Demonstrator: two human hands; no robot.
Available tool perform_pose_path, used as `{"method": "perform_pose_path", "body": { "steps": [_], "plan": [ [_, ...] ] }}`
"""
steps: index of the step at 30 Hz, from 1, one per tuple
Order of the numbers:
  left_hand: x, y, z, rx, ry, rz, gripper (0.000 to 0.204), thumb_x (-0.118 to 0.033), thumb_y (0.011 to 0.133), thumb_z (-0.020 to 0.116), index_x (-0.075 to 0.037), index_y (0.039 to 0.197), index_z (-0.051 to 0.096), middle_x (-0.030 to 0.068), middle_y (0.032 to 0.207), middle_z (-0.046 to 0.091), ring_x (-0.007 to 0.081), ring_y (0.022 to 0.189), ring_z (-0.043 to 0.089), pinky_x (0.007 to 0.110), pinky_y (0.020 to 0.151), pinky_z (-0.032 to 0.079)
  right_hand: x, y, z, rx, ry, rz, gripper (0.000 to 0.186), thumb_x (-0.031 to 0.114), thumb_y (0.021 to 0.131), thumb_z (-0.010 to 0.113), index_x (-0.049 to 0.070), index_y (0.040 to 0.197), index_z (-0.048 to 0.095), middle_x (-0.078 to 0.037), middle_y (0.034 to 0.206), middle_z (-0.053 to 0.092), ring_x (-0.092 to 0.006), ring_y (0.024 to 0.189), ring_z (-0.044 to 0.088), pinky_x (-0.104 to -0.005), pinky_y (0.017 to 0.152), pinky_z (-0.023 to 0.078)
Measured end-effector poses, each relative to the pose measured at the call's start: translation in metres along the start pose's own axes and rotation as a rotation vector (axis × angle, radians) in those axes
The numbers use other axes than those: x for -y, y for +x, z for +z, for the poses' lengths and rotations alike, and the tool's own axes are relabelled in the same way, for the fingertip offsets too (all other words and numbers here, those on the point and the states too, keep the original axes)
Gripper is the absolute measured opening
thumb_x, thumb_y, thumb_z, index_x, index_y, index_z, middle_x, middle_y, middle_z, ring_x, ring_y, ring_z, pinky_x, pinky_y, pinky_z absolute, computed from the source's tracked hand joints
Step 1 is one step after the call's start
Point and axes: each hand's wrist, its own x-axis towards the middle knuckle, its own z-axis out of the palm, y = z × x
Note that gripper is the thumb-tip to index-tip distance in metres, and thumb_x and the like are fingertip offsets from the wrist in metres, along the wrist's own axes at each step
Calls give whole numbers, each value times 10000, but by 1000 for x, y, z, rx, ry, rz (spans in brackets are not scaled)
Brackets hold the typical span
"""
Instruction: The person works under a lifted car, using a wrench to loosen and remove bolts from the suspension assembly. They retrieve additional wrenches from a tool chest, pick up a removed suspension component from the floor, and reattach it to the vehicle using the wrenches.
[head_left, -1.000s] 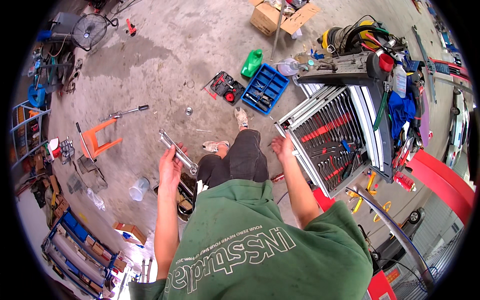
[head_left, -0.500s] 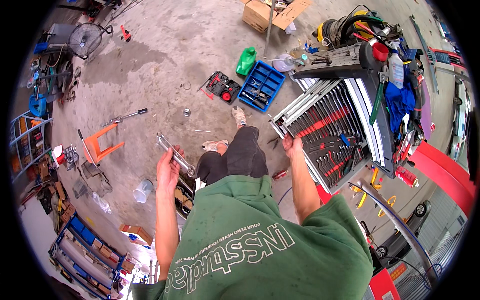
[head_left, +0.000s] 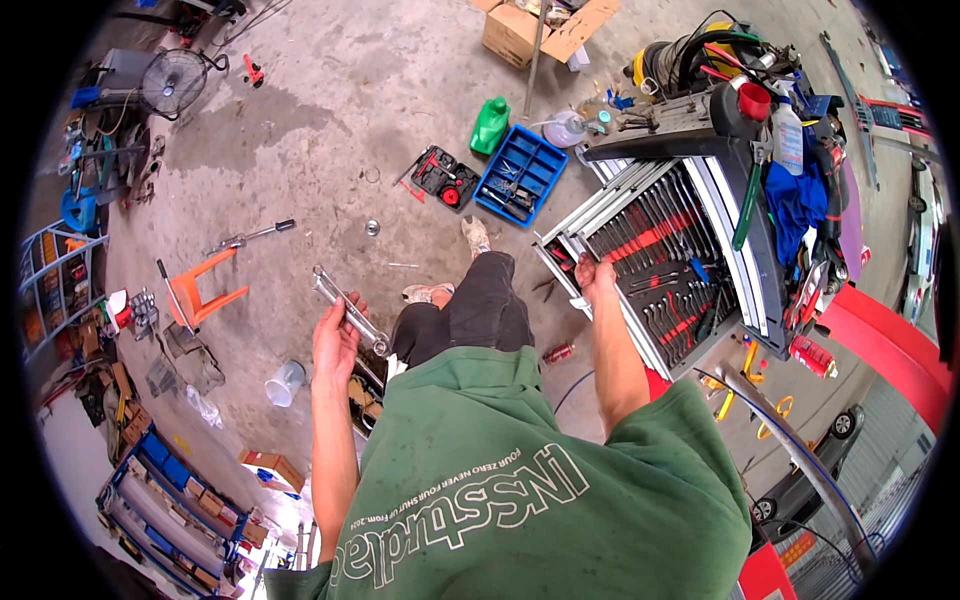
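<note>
My left hand (head_left: 338, 335) is closed round silver wrenches (head_left: 358, 320), held low to the left of my legs. My right hand (head_left: 596, 278) reaches into the open drawer of the tool cabinet (head_left: 747, 250) and pinches a silver wrench (head_left: 575, 245) at the near left end of the tray. Rows of wrenches in red holders (head_left: 642, 240) lie in that drawer, along with small tools and something blue. Bottles, a red funnel (head_left: 753, 100), a green-handled tool and blue cloth (head_left: 797, 205) crowd the cabinet top.
On the floor stand a blue divided tray (head_left: 521, 176), black tool case (head_left: 443, 180), green jug (head_left: 490, 126) and cardboard box (head_left: 520, 35). An orange stool (head_left: 215, 280), white bucket (head_left: 285, 384) and fan (head_left: 170, 80) are leftward; a red structure (head_left: 895, 350) and cars are rightward.
My right hand has moved from beside the drawer's front edge into the tray and closed on a wrench. My left hand stays nearly in place with its wrenches.
</note>
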Motion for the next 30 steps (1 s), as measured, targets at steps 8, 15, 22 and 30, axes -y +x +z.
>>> {"method": "perform_pose_path", "body": {
  "steps": [8, 15, 22, 30],
  "plan": [
    [1, -7, 1, 8, 11, 4, 311, -205, 969, 539, 37, 1164, 553, 122, 1133, 628, 204, 1011, 628, 312, 882, 533, 29, 8, 13, -54, -117, -86, 557, 418, 996, 292, -16, 849, 607, -96, 707, 640, -180, 548, 591, -274, 483, 521],
    [0, -10, 8, -9, 12, 3, 308, -203, 971, 535, 38, 1162, 557, 120, 1126, 632, 201, 1004, 629, 312, 883, 532, 54, 16, 23, -91, -89, -75, 615, 458, 999, 250, -12, 834, 610, -84, 681, 632, -162, 536, 584, -266, 499, 532],
    [-5, -10, 19, -14, -19, 14, 287, -187, 962, 552, 39, 1138, 564, 143, 1114, 635, 220, 968, 649, 340, 864, 549, 72, 32, 25, -119, -92, -149, 667, 520, 1001, 200, -3, 884, 597, -76, 730, 645, -167, 608, 617, -285, 596, 564],
    [-2, -11, 15, -7, -20, 26, 293, -192, 965, 549, 38, 1147, 558, 140, 1113, 636, 223, 969, 649, 341, 865, 548, 97, 43, 43, -238, -94, -201, 534, 389, 999, 234, 12, 901, 599, -66, 757, 664, -165, 651, 647, -301, 607, 572]
  ]
}}
